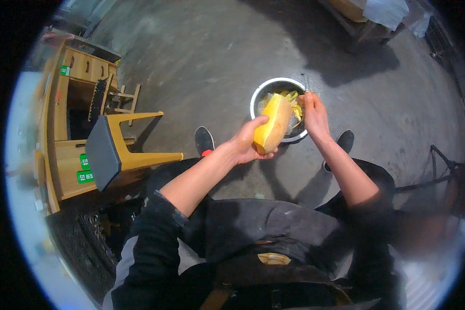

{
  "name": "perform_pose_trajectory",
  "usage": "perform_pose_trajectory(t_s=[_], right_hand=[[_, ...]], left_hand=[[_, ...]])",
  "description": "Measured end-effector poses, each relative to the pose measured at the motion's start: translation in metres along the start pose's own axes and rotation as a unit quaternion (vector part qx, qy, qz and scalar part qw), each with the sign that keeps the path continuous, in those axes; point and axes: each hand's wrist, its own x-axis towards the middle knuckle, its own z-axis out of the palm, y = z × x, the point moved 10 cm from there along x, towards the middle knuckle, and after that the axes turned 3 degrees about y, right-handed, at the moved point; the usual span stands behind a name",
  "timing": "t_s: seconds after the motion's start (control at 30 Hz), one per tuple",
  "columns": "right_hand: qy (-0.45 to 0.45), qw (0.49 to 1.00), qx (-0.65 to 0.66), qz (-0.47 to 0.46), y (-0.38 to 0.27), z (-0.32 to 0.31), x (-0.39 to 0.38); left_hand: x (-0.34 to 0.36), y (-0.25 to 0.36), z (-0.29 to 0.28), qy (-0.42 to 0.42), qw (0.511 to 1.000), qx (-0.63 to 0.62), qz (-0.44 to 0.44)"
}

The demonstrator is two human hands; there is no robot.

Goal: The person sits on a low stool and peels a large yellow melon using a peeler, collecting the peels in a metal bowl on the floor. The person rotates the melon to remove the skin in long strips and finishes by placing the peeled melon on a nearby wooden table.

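My left hand (249,143) is wrapped round the lower part of a long squash (275,123), holding it tilted over a round bin. A bright yellow peeled strip runs along the squash's left side, and tan skin remains on its right. At the squash's upper right, my right hand (315,114) is closed with its fingers pinched together, over the bin's right rim. What those fingers hold is too small to make out. The bin (254,98) has a pale rim and stands on the floor between my feet. Yellow peelings (296,106) lie inside it.
To the left stands a stool (102,152) with a dark seat and yellow legs, beside a wooden desk (70,165). A small wooden folding stool (124,101) is behind it. Black metal legs (434,178) stand at right; a table with a plastic bag (386,13) is far right.
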Motion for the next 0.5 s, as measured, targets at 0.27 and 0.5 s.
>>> perform_pose_trajectory(t_s=[0.27,0.5], right_hand=[[0.049,0.986,0.078,0.14,0.069,0.015,-0.004],[0.047,0.965,0.135,0.222,0.08,0.026,-0.012]], left_hand=[[-0.017,0.003,0.025,0.011,0.988,-0.02,0.155],[-0.035,0.029,0.028,0.147,0.831,0.401,0.356]])
